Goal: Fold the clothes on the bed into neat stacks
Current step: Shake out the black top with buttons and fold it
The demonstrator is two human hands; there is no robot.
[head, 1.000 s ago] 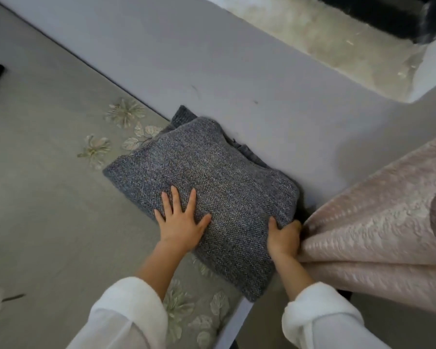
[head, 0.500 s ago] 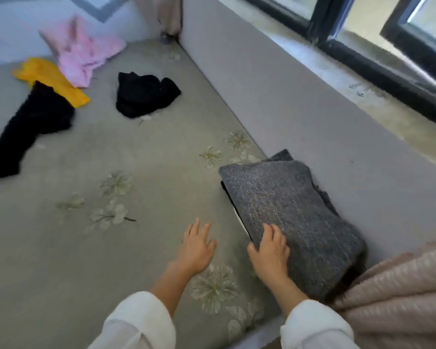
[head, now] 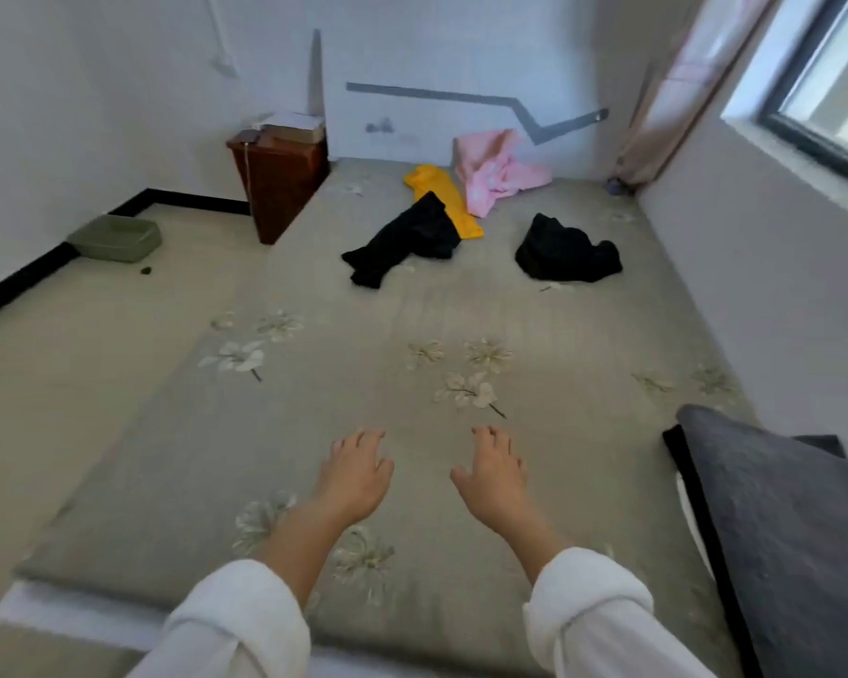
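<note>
On the floral green mattress (head: 314, 408): folded grey knit sweater (head: 779, 530) lower right; upper centre, long black garment (head: 402, 242) overlapping yellow garment (head: 436, 188), pink crumpled garment (head: 495, 173) behind, crumpled black garment (head: 566, 256) to their right.

Far left, you see a green tray (head: 116, 238) on the floor (head: 69, 364); near it, a brown cabinet (head: 282, 188) topped with papers (head: 292, 120). To your right: pink curtain (head: 671, 105), window (head: 828, 90).

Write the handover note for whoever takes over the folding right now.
Hands: left hand and right hand both open, holding nothing, over the bed.
Done: grey sweater folded, at the bed's right edge.
Left: long black garment overlapping the yellow garment, pink garment at the far end, black heap to their right, all unfolded.
</note>
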